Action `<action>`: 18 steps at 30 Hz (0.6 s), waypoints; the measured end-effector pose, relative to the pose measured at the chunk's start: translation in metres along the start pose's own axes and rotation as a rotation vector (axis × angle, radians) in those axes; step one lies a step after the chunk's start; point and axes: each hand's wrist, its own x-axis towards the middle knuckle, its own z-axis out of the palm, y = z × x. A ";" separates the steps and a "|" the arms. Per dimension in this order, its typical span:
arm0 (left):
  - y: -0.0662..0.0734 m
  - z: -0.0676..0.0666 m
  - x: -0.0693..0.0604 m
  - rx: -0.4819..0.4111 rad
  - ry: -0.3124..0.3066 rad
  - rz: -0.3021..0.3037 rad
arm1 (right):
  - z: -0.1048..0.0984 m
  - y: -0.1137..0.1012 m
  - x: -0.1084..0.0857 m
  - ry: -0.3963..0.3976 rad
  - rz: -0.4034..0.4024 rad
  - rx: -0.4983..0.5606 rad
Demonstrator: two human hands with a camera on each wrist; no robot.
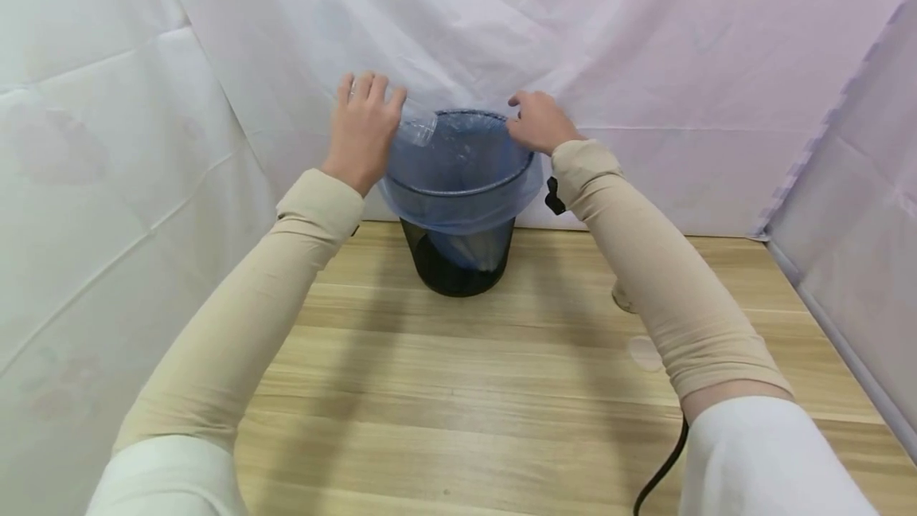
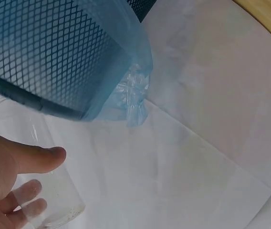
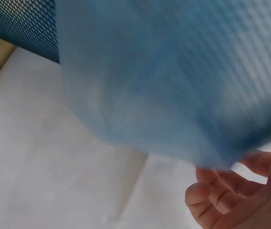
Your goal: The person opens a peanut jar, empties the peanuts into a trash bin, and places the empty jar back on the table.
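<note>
A black mesh bin point(image 1: 458, 265) stands on the wooden surface, lined with a blue translucent bag point(image 1: 458, 213) folded over its rim. My left hand point(image 1: 364, 130) grips a clear, empty-looking cup point(image 1: 419, 130), tilted on its side at the bin's upper left rim; in the left wrist view thumb and fingers wrap the clear cup point(image 2: 61, 195). At the right rim is my right hand point(image 1: 540, 122), fingers loosely bent beside the bag; the right wrist view shows the hand point(image 3: 231, 191) at the bag's edge point(image 3: 140, 119), with no clear grip on it.
Pale sheeting point(image 1: 645, 38) hangs behind and on both sides. A round clear disc point(image 1: 646, 353) and a small beige object point(image 1: 623, 297) lie on the wooden surface point(image 1: 458, 388) near my right forearm. A black cable point(image 1: 662, 468) runs below that arm.
</note>
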 end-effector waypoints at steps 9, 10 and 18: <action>-0.022 -0.010 -0.017 -0.299 0.073 -0.251 | -0.041 0.004 -0.026 0.048 -0.022 -0.011; -0.024 -0.012 -0.021 -0.357 0.068 -0.295 | -0.045 0.004 -0.032 0.051 -0.028 -0.009; -0.032 -0.016 -0.058 -0.854 0.036 -0.573 | -0.055 0.006 -0.093 0.049 -0.103 -0.063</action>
